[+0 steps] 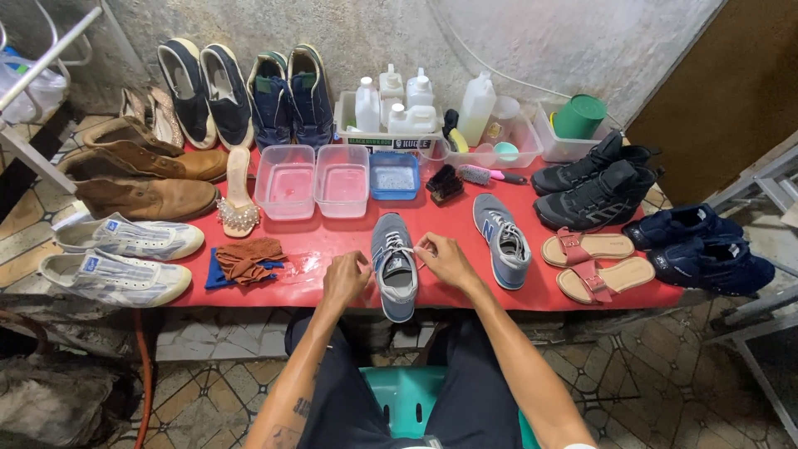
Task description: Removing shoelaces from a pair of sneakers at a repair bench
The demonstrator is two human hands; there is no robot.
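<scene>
Both hands, left (345, 278) and right (445, 259), pinch the grey sneaker's (395, 266) white laces (397, 246).

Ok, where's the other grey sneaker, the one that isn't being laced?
In the head view, the second grey sneaker lies on the red table just right of the right hand, with the tan sandals to its right.

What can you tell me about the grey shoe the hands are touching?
The grey lace-up sneaker looks like mesh and suede, with a white sole edge and white laces. It lies flat on the red table, toe toward the person, near the front edge. Its opening faces up. The left hand pinches a lace end beside it, and the right hand holds the lace on the other side. Its matching grey sneaker lies apart to the right.
</scene>
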